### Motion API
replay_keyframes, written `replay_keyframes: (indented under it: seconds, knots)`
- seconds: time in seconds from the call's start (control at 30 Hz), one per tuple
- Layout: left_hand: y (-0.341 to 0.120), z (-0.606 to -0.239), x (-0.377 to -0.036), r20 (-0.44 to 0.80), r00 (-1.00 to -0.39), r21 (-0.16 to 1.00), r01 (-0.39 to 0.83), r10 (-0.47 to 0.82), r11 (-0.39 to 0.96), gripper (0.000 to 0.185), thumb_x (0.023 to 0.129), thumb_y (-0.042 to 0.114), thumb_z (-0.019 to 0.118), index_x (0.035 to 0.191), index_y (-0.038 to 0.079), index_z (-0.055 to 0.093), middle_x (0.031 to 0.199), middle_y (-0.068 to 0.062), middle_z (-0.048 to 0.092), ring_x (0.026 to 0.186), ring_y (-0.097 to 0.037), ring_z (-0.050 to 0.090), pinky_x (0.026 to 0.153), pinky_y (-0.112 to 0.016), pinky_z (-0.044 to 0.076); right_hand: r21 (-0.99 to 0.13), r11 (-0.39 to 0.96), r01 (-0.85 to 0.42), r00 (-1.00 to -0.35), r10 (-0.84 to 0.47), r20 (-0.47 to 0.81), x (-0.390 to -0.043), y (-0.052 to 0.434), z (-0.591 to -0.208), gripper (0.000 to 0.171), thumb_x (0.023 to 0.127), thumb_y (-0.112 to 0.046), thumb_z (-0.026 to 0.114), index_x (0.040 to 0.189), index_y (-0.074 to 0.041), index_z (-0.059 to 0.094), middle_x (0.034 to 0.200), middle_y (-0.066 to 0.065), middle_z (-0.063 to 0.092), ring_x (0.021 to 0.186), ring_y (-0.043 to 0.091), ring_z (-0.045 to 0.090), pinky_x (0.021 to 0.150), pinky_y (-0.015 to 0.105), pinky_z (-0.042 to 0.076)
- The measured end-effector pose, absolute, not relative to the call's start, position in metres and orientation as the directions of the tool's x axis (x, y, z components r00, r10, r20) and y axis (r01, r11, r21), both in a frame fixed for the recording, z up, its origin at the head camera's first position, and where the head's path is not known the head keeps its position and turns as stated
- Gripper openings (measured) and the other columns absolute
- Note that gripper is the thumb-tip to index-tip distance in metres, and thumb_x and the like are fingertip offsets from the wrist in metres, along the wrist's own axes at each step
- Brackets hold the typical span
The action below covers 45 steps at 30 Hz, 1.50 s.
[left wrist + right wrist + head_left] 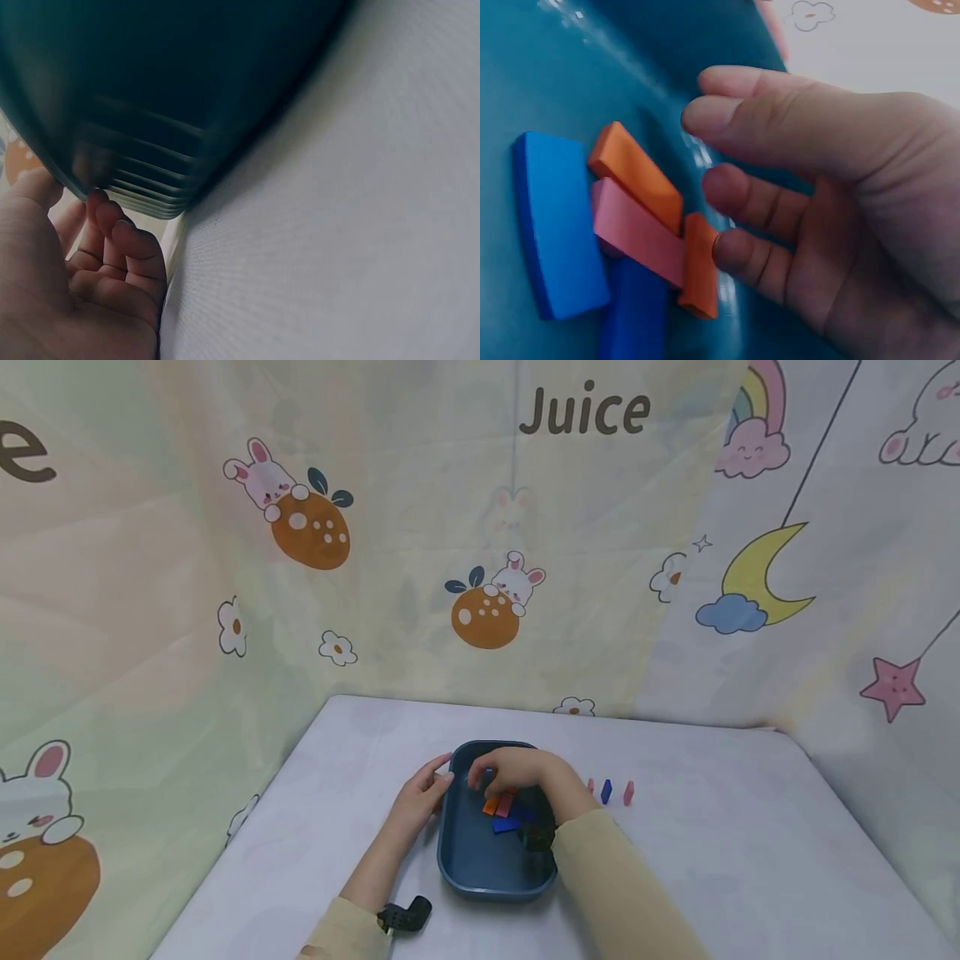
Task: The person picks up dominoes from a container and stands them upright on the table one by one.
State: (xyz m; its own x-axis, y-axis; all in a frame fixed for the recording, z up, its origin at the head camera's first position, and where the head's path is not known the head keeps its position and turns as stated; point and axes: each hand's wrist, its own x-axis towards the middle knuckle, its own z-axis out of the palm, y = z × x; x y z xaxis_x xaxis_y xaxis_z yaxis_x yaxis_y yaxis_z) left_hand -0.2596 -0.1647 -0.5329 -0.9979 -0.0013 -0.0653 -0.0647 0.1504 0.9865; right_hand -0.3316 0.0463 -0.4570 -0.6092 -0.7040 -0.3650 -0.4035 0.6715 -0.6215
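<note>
My left hand (420, 793) holds the left rim of a dark blue plastic tray (447, 860). In the left wrist view its fingertips (135, 240) meet the slatted outer wall. My right hand (517, 770) reaches in over the tray, its fingers loosely bent with nothing between them. Below it lies a loose pile of small flat blocks. In the right wrist view a blue block (561, 225) lies apart from the fingers, beside a pink block (639, 232) and an orange block (636, 176). Another orange block (699, 266) is right by a fingertip. A second blue block (635, 307) is partly cut off.
On the white table (712, 860), right of the tray, a blue block (606, 791) and a pink block (629, 793) stand upright. One more pink block (591, 786) shows partly behind my right forearm. A printed cloth (397, 527) hangs behind the table.
</note>
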Motion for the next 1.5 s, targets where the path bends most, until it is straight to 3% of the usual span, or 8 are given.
replay_keyframes:
  seconds: [0.17,0.33,0.6,0.83,1.1,1.5]
  knots:
    - [-0.162,-0.530,-0.260,-0.068,-0.998,0.984,-0.067,-0.001,0.163,0.049,0.095,0.045,0.062,0.141,0.033,0.052,0.103,-0.008,0.065,0.080,-0.020,0.058,0.071,-0.031,0.049,-0.623,0.698,-0.352,-0.595,-0.681,-0.426,-0.331,0.046,-0.466,0.020,0.091,-0.010,0.067,0.106,-0.024,0.068,0.103,-0.001,0.063,0.078,0.017,0.068,0.078,0.033,0.056]
    - [-0.159,-0.516,-0.254,-0.067,-0.998,0.984,-0.064,0.011,0.168,0.046,0.098,0.037,0.060,0.142,0.029,0.051,0.103,-0.010,0.065,0.080,-0.020,0.058,0.073,-0.031,0.050,-0.563,0.724,-0.399,-0.629,-0.663,-0.406,-0.331,0.046,-0.470,0.019,0.091,-0.011,0.067,0.102,-0.027,0.069,0.103,-0.004,0.059,0.079,0.014,0.064,0.076,0.030,0.054]
    - [-0.159,-0.504,-0.245,-0.055,-0.998,0.985,-0.051,0.015,0.164,0.046,0.100,0.033,0.058,0.144,0.023,0.051,0.103,-0.012,0.064,0.079,-0.019,0.057,0.072,-0.032,0.050,-0.615,0.717,-0.329,-0.692,-0.626,-0.360,-0.329,0.045,-0.473,0.007,0.095,-0.017,0.065,0.101,-0.020,0.068,0.093,0.002,0.064,0.070,0.017,0.069,0.078,0.034,0.054]
    - [-0.160,-0.503,-0.244,-0.077,-0.997,0.983,-0.071,0.025,0.168,0.047,0.099,0.034,0.059,0.144,0.025,0.050,0.105,-0.015,0.064,0.080,-0.020,0.057,0.075,-0.033,0.050,-0.517,0.738,-0.434,-0.693,-0.640,-0.331,-0.329,0.044,-0.474,0.020,0.089,-0.016,0.071,0.105,-0.027,0.068,0.103,-0.004,0.059,0.089,0.015,0.058,0.089,0.038,0.051]
    - [-0.162,-0.501,-0.242,-0.077,-0.996,0.985,-0.071,0.033,0.159,0.052,0.096,0.041,0.062,0.144,0.024,0.050,0.105,-0.015,0.064,0.080,-0.019,0.057,0.074,-0.033,0.050,-0.478,0.741,-0.472,-0.690,-0.648,-0.324,-0.329,0.042,-0.477,0.014,0.088,-0.016,0.072,0.095,-0.027,0.067,0.100,-0.005,0.057,0.084,0.013,0.058,0.080,0.030,0.051]
    - [-0.159,-0.506,-0.245,-0.077,-0.997,0.982,-0.075,0.003,0.176,0.044,0.100,0.032,0.058,0.143,0.025,0.051,0.101,-0.014,0.063,0.078,-0.021,0.056,0.073,-0.032,0.049,-0.501,0.731,-0.464,-0.686,-0.654,-0.319,-0.329,0.041,-0.479,0.010,0.089,-0.016,0.071,0.093,-0.024,0.066,0.097,-0.004,0.057,0.074,0.011,0.062,0.073,0.026,0.052]
